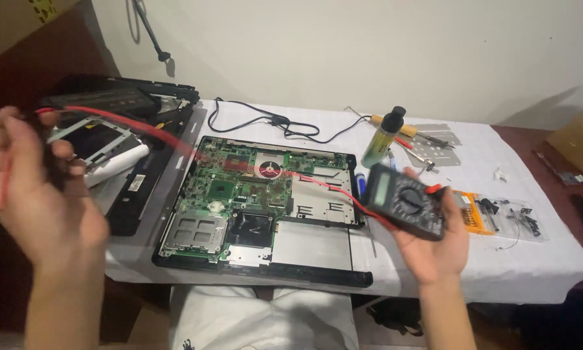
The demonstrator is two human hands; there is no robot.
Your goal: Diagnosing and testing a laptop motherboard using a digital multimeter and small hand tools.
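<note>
Cradling a black multimeter (405,201), the right hand (434,249) hovers beside the opened laptop (259,207).

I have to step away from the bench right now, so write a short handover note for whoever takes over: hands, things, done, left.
Left hand: raised at the left, fingers closed on a red test lead.
Right hand: palm up, holding the black multimeter.
The lead runs across the opened laptop base, whose green circuit board is exposed, on the white-covered table.
Done: laptop cover is off, meter and lead are in hand.
Left: no probe touches the board yet.
</note>
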